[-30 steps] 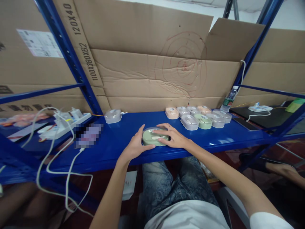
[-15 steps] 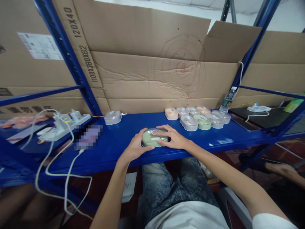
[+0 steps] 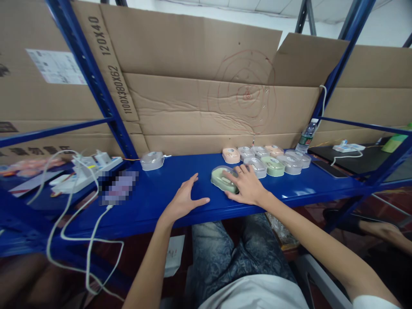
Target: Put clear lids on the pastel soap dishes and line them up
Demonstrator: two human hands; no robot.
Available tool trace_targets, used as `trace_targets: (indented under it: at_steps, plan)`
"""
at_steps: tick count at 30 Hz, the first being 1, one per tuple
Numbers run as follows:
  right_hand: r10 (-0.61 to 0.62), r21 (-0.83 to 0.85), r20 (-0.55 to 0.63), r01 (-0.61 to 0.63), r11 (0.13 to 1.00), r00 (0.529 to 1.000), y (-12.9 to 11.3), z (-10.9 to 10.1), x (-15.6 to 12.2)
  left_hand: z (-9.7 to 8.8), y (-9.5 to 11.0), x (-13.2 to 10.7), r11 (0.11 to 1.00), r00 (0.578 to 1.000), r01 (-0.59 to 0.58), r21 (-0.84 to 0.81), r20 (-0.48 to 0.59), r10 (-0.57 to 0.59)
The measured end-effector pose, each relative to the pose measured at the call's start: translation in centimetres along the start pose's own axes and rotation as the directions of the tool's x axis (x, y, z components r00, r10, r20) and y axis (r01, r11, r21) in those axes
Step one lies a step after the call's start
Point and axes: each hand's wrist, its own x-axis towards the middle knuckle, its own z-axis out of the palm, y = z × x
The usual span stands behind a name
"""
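My right hand rests on a pale green oval case with a clear lid, fingers laid over its right side, on the blue metal shelf. The case sits just left of a cluster of several similar cases in pink, grey, green and peach. My left hand lies open and flat on the shelf, a short way left of the green case, touching nothing else. A single grey case stands further back on the left.
Cardboard sheets line the back of the shelf between blue uprights. A white power strip with cables lies at the left. A water bottle and a dark phone are at the right. My knees are under the shelf.
My right hand has slid the green case to the right, up to the cluster. My left hand has come off the case and now lies open on the shelf.
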Motion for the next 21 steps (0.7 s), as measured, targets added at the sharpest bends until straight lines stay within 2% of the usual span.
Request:
trace_targets:
  at_steps: [5,11,16,18,21]
  plan:
    - [0.084,-0.081,-0.068,-0.090,0.993,0.994,1.7,0.1,-0.5,0.0,-0.2,0.1,1.000,1.000,-0.008,0.013,-0.004,0.008]
    - [0.238,-0.263,0.039,-0.219,0.939,0.971,2.8,0.6,0.7,0.0,-0.4,0.2,0.999,1.000,0.002,0.040,-0.005,-0.002]
    - [0.279,-0.310,0.040,-0.253,0.916,0.959,3.7,1.4,1.9,0.1,-0.1,0.2,0.997,0.997,-0.064,-0.051,-0.048,0.062]
    - [0.259,-0.303,0.031,-0.238,0.923,0.965,4.0,1.7,2.0,-0.4,0.0,0.5,0.993,0.990,-0.112,-0.050,-0.089,0.107]
    - [0.226,-0.280,0.020,-0.212,0.936,0.974,4.3,2.1,1.7,-2.7,-0.6,2.4,0.984,0.971,-0.134,0.116,-0.184,0.154]
